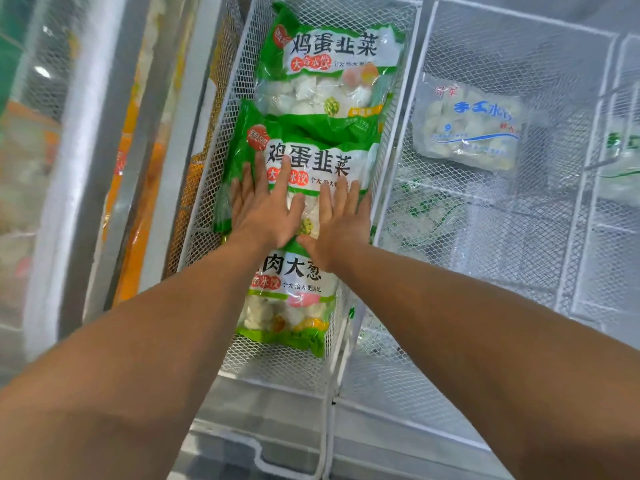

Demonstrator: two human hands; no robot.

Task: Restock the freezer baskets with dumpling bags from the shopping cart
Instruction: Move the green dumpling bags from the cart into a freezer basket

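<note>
Three green-and-white dumpling bags lie in a row in a white wire freezer basket [398, 109]. The far bag [329, 64] lies at the back. The middle bag [311, 157] overlaps it. The near bag [291, 306] lies closest to me. My left hand [263, 206] and my right hand [341, 220] press flat on the middle bag side by side, fingers straight and pointing away from me. The shopping cart is out of view.
To the right, a second wire basket [519, 271] holds a clear blue-lettered dumpling bag [471, 126] at its back. A further basket [620, 237] lies at the right edge. Orange packs [145, 209] show through the glass lid on the left. The freezer's white front rim [277, 427] runs below.
</note>
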